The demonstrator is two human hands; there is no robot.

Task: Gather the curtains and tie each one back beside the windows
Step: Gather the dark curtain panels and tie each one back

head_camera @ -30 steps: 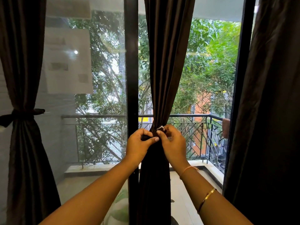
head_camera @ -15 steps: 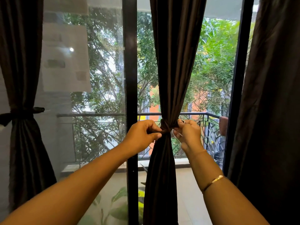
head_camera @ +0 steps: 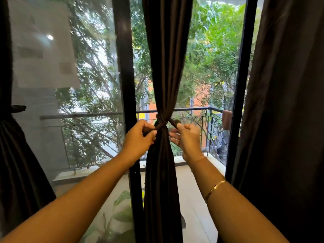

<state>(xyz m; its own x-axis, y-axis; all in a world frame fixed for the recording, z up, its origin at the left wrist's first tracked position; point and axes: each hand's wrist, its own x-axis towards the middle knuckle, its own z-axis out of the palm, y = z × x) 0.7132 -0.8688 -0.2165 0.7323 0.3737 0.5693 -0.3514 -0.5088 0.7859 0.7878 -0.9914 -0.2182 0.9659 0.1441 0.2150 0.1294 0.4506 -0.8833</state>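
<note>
- Our left grip (head_camera: pixel 140 137) pinches one end of the tie (head_camera: pixel 172 122). Our right grip (head_camera: pixel 187 139) is curled round the other end, though blur hides exactly how the fingers lie.
- The knot (head_camera: pixel 162 121) sits between the two grips and just above them. We hold the ends out to opposite sides so that pulling them apart will cinch it.
- The middle curtain (head_camera: pixel 163 67) runs down between the grips as one narrow bundle. It is waisted at the knot and hangs loose below it.
- The bundle hangs just right of the post (head_camera: pixel 124 67), which stands behind the left grip. The glass on either side of it is bare.
- Well out to the left of the left grip, the left curtain (head_camera: pixel 19 163) is already nipped in by its own band (head_camera: pixel 17 108), so we judge that one done.
- Well out to the right of the right grip, the right curtain (head_camera: pixel 284 102) hangs full width with no tie that we can see. It looks like the one left to do.
- We judge this step nearly over, with the knot formed and only the snugging left.
- The cloth looks smooth. If we let go before the knot bites, it may slacken and let the bundle spread.
</note>
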